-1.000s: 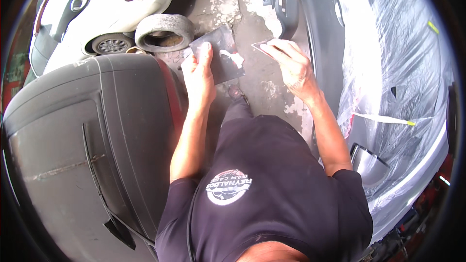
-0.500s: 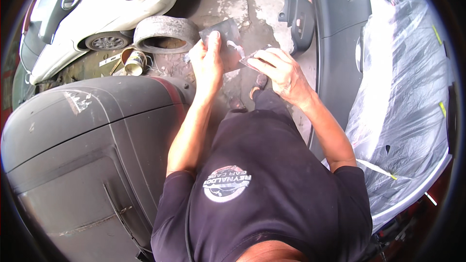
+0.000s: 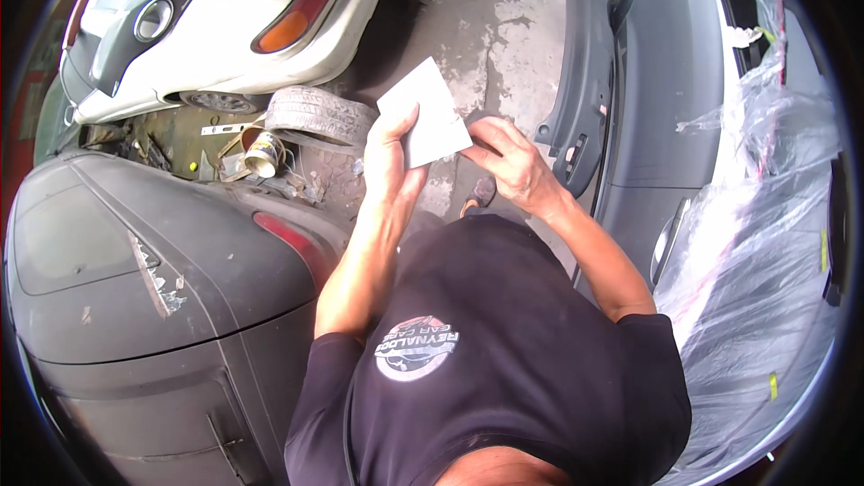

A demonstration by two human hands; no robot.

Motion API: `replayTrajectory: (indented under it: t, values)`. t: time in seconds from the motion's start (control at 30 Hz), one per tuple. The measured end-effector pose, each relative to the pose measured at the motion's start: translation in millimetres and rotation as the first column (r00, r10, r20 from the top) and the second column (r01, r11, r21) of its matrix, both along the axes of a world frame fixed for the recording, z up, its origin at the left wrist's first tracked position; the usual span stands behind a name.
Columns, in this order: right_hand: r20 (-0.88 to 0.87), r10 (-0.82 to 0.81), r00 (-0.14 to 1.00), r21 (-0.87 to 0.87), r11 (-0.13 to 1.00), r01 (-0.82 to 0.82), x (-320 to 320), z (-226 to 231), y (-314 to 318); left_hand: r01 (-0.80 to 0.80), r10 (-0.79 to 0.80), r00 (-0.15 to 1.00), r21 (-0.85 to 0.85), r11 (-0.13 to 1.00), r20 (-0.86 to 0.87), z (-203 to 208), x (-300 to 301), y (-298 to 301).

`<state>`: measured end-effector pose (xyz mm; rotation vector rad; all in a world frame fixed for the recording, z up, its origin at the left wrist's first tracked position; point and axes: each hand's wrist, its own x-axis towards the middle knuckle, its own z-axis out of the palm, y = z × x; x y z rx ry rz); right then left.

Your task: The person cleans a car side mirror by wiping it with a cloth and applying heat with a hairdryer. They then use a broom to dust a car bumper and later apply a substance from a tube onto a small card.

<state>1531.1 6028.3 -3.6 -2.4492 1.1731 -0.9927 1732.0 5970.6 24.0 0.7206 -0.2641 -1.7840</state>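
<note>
My left hand (image 3: 391, 155) grips a thin, flat square sheet (image 3: 427, 117), thumb over its near left edge and fingers underneath. The sheet's upper face looks bright white, so any paste on it cannot be told apart. At its right corner my right hand (image 3: 515, 165) is closed in a pinch, fingers curled together. It holds a small flat spreader, plain half a second ago but now mostly hidden by the fingers. Both hands are held in front of my body, above the floor.
A dark grey car body with a red tail light (image 3: 292, 241) stands at left. Beyond are a white car (image 3: 225, 45), a loose tire (image 3: 321, 115) and a can (image 3: 263, 155). At right lie a grey bumper (image 3: 583, 72) and a grey car covered partly by plastic film (image 3: 747, 306).
The sheet has turned in my left hand's grip, from grey with a white smear to bright white. My right hand has moved slightly down. The view has shifted, showing more of the cars.
</note>
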Motion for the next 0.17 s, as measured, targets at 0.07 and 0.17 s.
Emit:
replayTrajectory:
  t: [0.07, 0.17]
  values:
    - [-0.006, -0.021, 1.000, 0.078, 0.997, 0.022, -15, -28, -24, -0.034, 0.054, 0.993, -0.179, 0.983, 0.109, 5, -9, -29]
    - [0.092, -0.108, 0.990, 0.137, 0.986, 0.095, -41, -41, -73, -0.112, 0.196, 0.891, -0.220, 0.969, 0.409, 6, -10, -71]
